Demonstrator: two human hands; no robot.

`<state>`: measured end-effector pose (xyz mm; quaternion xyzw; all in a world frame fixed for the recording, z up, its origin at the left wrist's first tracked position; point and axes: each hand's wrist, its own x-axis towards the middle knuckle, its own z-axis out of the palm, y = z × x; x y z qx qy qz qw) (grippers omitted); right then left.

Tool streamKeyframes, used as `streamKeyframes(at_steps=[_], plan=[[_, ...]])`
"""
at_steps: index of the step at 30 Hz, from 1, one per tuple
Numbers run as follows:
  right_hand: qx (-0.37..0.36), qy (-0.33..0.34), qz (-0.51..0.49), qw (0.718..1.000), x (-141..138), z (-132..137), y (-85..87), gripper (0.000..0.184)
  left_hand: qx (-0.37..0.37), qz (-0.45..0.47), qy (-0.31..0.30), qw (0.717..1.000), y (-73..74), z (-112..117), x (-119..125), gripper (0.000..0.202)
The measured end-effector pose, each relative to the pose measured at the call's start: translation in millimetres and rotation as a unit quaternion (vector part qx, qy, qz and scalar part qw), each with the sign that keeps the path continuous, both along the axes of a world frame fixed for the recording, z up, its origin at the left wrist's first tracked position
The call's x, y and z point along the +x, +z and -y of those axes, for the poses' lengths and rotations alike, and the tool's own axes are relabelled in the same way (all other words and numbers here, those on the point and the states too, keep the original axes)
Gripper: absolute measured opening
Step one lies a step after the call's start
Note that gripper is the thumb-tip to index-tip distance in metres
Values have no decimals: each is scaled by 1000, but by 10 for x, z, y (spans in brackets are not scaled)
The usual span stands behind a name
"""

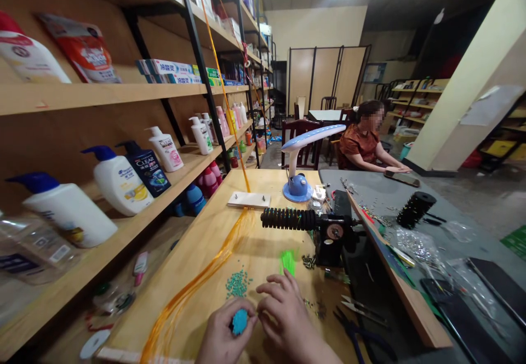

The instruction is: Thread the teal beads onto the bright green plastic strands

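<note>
Wooden shelves (94, 98) hold pump bottles (119, 183) and toothpaste boxes (168, 73). A blue lamp (296, 188) stands on the desk (205, 232). Beyond it, a seated person (359, 144) rests a hand just beside a phone (401, 178) on a gray table (370, 180).

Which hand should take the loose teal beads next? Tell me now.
Right, probably: the right hand looks empty and sits close to the teal beads, while the left hand holds a blue piece.

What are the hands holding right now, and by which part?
The left hand holds a small blue lump in its curled fingers, by the lump's underside. The right hand has its fingertips at the lump's edge; whether they grip it cannot be told.
</note>
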<state>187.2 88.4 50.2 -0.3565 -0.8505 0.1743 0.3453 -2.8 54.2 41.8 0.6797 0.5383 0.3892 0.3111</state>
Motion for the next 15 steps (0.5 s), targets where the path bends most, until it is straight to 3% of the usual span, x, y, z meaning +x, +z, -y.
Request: streamKeyframes(at_steps=[6, 11, 15], plan=[[0, -2, -28, 1000, -18, 6, -120, 12, 12, -16, 4, 1000, 1, 10, 22, 11], [-1, -6, -13, 1000, -37, 31, -127, 9, 74, -47, -17, 996, -27, 37, 23, 13], [-15, 9, 38, 999, 53, 78, -51, 36, 115, -90, -23, 989, -89, 128, -50, 13]])
